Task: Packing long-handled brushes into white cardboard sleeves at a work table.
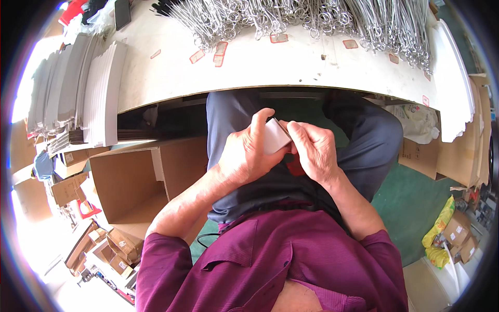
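Observation:
Above my lap, my left hand is wrapped round a small, flat, white rectangular piece with a dark edge, perhaps a small box. Its thumb points up along the far side. The fingers of my right hand are pinched at the right edge of the same piece, so whether they grip a separate part cannot be made out. Something red shows just below the hands, partly covered by them.
Ahead stands a white table bearing bundles of thin metal wires with ring ends, red-edged labels and a dark phone. White card stacks stand left, above an open cardboard box. White sheets stand right.

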`<action>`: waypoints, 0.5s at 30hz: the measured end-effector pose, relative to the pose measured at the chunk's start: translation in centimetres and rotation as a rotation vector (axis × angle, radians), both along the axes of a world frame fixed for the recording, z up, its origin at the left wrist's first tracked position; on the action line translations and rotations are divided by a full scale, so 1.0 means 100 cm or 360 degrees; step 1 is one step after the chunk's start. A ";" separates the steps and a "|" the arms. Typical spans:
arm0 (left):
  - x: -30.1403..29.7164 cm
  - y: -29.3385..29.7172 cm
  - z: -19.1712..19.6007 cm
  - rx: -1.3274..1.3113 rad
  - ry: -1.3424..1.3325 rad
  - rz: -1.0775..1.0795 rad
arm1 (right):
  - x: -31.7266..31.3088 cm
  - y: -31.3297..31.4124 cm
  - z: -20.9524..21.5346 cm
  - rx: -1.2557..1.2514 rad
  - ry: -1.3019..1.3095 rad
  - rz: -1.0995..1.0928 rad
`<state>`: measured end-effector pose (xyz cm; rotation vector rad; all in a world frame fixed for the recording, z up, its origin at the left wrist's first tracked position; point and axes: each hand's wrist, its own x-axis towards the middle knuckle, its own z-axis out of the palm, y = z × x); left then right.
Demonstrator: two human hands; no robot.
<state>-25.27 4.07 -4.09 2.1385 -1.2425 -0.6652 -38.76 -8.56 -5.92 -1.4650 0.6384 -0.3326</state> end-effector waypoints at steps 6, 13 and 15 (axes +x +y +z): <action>-0.001 0.000 -0.008 -0.0023 -0.0058 0.0037 | 0.012 0.006 -0.007 -0.0103 -0.0113 -0.0036; -0.005 0.001 -0.010 -0.0029 -0.0127 0.0003 | 0.008 0.001 -0.010 0.0210 -0.0055 -0.0115; -0.005 0.002 -0.011 -0.0040 -0.0131 0.0004 | 0.009 0.001 -0.012 0.0322 -0.0072 -0.0122</action>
